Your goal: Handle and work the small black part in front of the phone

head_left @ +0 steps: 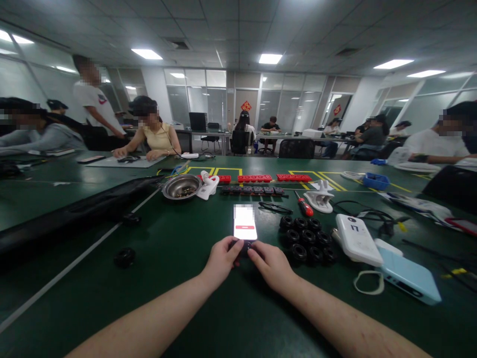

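Both my hands meet at the middle of the green table, just below a phone (245,229) with a lit white screen and a red bar. Between the fingertips of my left hand (220,258) and my right hand (274,266) is a small dark part (246,245), mostly hidden by the fingers. The fingers of both hands are closed on it. To the right of my right hand sits a cluster of several black ring-shaped parts (307,236). One similar black part (124,257) lies apart on the left.
Beyond the phone are a metal bowl (182,188) with small pieces, red strips (255,178), a black strip (253,191) and a red-handled screwdriver (305,206). A white device (358,239) and a light-blue box (408,273) lie right. Other people sit around.
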{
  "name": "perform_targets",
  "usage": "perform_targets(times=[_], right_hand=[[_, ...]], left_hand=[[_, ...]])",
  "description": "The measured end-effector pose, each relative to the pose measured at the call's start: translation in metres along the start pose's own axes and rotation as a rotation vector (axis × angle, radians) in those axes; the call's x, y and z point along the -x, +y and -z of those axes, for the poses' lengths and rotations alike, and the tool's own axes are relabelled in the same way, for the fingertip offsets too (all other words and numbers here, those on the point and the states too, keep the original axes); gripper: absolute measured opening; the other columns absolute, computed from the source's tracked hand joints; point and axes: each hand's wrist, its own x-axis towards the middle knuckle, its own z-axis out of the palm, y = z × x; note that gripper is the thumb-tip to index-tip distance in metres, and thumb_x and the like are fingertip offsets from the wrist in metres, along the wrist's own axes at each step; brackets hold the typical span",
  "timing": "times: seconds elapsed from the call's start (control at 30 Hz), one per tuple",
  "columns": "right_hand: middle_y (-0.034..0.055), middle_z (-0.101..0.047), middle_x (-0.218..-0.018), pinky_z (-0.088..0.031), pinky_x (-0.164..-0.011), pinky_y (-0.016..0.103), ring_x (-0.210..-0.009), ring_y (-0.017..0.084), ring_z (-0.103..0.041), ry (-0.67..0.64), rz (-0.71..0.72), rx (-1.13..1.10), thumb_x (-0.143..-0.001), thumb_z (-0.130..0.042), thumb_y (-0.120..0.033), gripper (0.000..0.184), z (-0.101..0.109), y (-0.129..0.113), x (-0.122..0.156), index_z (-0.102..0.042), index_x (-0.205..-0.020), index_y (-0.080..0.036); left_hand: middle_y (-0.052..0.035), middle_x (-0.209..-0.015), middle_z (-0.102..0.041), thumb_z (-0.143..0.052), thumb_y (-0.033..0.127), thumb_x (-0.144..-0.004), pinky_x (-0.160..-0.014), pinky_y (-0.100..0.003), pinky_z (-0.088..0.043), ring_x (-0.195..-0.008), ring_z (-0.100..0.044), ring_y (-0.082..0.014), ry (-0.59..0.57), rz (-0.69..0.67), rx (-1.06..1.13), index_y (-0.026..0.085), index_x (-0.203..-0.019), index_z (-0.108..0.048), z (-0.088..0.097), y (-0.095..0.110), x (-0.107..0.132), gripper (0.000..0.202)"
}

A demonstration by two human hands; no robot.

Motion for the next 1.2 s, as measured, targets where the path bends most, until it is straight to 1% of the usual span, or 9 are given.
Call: perform_targets(times=[0.1,0.27,0.5,0.6,0.73,0.87,1.0,1.13,1.2], right_hand=[[0.0016,-0.057,-0.067,-0.037,-0.055,0.024,-0.061,0.014,-0.051,0.002,0.007,0.004,-0.084,-0.039,-0.035,0.027,0.0,0.002,-0.002,-0.056,-0.074,-0.017],[0.0023,-0.057,-0.073,-0.038,-0.057,0.024,-0.064,0.015,-0.05,0.033,0.057,-0.026,-0.08,-0.048,-0.03,0.017,-0.002,0.007,-0.003,-0.055,-0.087,-0.017],[0.0036,-0.057,-0.089,-0.041,-0.064,0.026,-0.072,0.015,-0.051,0.073,0.096,-0.068,-0.076,-0.053,-0.025,0.039,-0.004,0.012,-0.003,-0.043,-0.113,-0.02],[0.0011,-0.057,-0.077,-0.039,-0.057,0.024,-0.063,0.014,-0.051,0.091,-0.005,-0.081,-0.08,-0.046,-0.034,0.028,-0.003,0.012,-0.004,-0.048,-0.104,-0.019],[-0.0007,-0.054,-0.062,-0.036,-0.052,0.023,-0.057,0.013,-0.049,0.047,-0.015,-0.071,-0.082,-0.042,-0.036,0.024,-0.002,0.012,-0.006,-0.055,-0.072,-0.018],[0.001,-0.056,-0.074,-0.039,-0.057,0.024,-0.064,0.014,-0.05,0.045,0.039,-0.086,-0.076,-0.052,-0.028,0.015,-0.002,0.009,-0.004,-0.053,-0.088,-0.018],[0.0034,-0.056,-0.088,-0.04,-0.063,0.025,-0.073,0.015,-0.051,0.078,0.097,-0.086,-0.072,-0.057,-0.026,0.037,-0.002,0.005,-0.001,-0.044,-0.105,-0.019],[0.0012,-0.056,-0.073,-0.038,-0.057,0.025,-0.064,0.014,-0.051,0.062,-0.003,-0.046,-0.082,-0.042,-0.035,0.02,-0.001,0.007,-0.001,-0.051,-0.09,-0.018],[0.0009,-0.056,-0.068,-0.037,-0.055,0.024,-0.062,0.014,-0.051,0.035,-0.005,-0.045,-0.085,-0.037,-0.035,0.025,-0.002,0.009,-0.003,-0.054,-0.076,-0.018]], left_hand=[[0.0019,-0.06,-0.053,-0.048,0.042,-0.074,-0.039,-0.017,-0.034,-0.043,-0.047,-0.007,-0.034,-0.007,0.008,0.011,-0.081,-0.055,0.001,0.002,0.001,0.032],[0.0011,-0.056,-0.053,-0.043,0.045,-0.076,-0.039,-0.018,-0.035,-0.042,-0.049,-0.0081,-0.077,0.037,-0.012,0.01,-0.083,-0.054,0.002,0.0,-0.001,0.038],[0.004,-0.049,-0.049,-0.04,0.044,-0.077,-0.037,-0.017,-0.034,-0.038,-0.047,-0.0077,-0.037,0.071,-0.013,0.011,-0.082,-0.052,0.001,-0.006,-0.006,0.036],[0.0039,-0.051,-0.049,-0.042,0.043,-0.076,-0.037,-0.017,-0.034,-0.039,-0.047,-0.0075,-0.028,0.056,-0.019,0.011,-0.084,-0.052,0.0,-0.003,-0.004,0.034],[0.0024,-0.059,-0.052,-0.049,0.042,-0.073,-0.039,-0.018,-0.035,-0.042,-0.048,-0.0073,-0.065,0.008,-0.049,0.012,-0.086,-0.053,0.0,0.001,0.0,0.032],[0.002,-0.057,-0.052,-0.044,0.045,-0.075,-0.039,-0.019,-0.035,-0.041,-0.048,-0.0081,-0.076,0.024,-0.044,0.011,-0.085,-0.054,0.001,0.0,-0.001,0.037],[0.0024,-0.055,-0.052,-0.043,0.044,-0.076,-0.04,-0.019,-0.036,-0.042,-0.049,-0.0087,-0.064,0.044,-0.024,0.011,-0.082,-0.053,0.001,0.002,-0.001,0.035],[0.0019,-0.061,-0.053,-0.046,0.041,-0.075,-0.041,-0.018,-0.038,-0.046,-0.05,-0.0086,-0.071,0.029,-0.039,0.012,-0.083,-0.054,0.0,0.006,0.002,0.031],[0.0023,-0.06,-0.053,-0.047,0.041,-0.075,-0.041,-0.018,-0.037,-0.045,-0.049,-0.008,-0.081,0.018,-0.05,0.012,-0.084,-0.054,0.0,0.006,0.003,0.031]])
